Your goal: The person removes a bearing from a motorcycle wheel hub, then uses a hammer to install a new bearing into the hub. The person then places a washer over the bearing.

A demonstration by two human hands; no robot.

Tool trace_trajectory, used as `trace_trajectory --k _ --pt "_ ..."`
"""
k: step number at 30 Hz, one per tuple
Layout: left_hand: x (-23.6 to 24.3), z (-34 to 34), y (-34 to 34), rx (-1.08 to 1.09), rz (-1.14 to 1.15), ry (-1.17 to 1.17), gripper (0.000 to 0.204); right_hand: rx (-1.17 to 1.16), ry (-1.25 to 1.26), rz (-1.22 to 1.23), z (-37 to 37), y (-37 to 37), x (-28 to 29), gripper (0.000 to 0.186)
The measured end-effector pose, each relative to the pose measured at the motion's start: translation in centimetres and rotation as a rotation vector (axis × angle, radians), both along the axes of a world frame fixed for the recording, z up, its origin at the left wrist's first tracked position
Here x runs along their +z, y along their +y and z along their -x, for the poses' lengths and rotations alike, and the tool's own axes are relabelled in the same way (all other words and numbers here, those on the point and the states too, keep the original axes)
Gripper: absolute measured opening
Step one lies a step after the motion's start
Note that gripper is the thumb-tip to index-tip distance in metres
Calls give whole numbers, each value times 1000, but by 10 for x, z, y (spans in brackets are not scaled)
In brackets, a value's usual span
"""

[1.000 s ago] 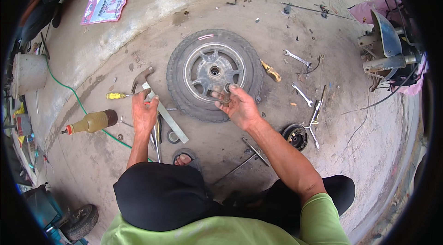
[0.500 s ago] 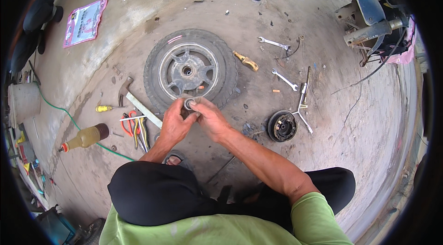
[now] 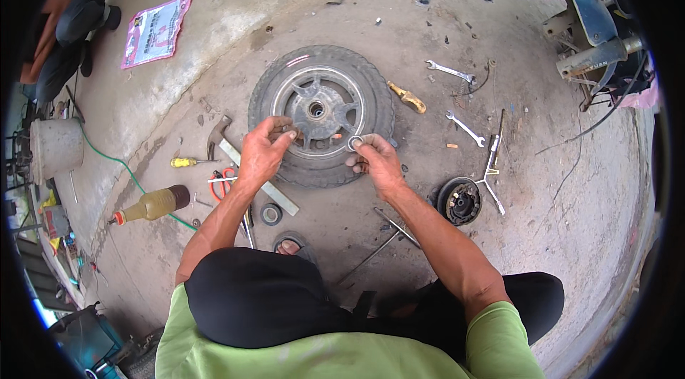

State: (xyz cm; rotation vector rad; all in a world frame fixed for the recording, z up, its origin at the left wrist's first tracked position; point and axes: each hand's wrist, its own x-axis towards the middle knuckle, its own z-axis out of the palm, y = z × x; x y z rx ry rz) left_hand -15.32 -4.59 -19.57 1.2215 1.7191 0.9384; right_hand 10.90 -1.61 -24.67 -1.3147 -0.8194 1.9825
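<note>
Catching the light along its pale edge, a small round metal ring (image 3: 354,142) is held over the lower right part of a wheel (image 3: 317,109). The wheel lies flat on the dusty ground in front of the person, with a dark knobbly tyre (image 3: 376,86), dull grey spokes and a round hole at its centre.

The right hand (image 3: 377,165) has its thumb and fingertips clamped on the ring, the lower fingers curled beneath. The left hand (image 3: 265,152) is over the wheel's lower left side, its thumb and forefinger bent toward each other with their tips close; whether they pinch anything, I cannot tell. The two hands are apart.

Both bare forearms reach up and inward from the lower edge, the right one from a green sleeve (image 3: 499,340).

Left of the wheel, a hammer (image 3: 278,196) lies slanting, partly behind the left hand, with a roll of tape (image 3: 270,214) just beside its handle. To the right are a screwdriver (image 3: 410,99), near the tyre, two wrenches (image 3: 466,129) and a round black drum (image 3: 460,201).
</note>
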Motion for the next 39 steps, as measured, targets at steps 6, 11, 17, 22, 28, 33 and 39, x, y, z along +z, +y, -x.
trace_trajectory --k 6,11,17,22,28,33,39 --pt "-2 3 44 -169 -229 371 27 11 9 -39 5 -2 -11 11" --pt "-26 -1 57 -201 -244 436 25 -7 62 -33 4 -4 -11 8" --pt "-30 -7 59 -232 -234 444 23 -6 56 -43 2 -4 -15 9" --pt "-34 -8 62 -274 -263 437 24 -12 75 -21 2 -3 -13 11" --pt "-35 -11 59 -255 -176 441 26 -7 67 -29 2 -3 -13 9" --pt "-34 -8 50 -220 -193 433 28 -20 78 -22 3 -3 -12 9" --pt "-16 -27 14 -179 -113 234 33 3 20 -22 4 -2 -11 12"
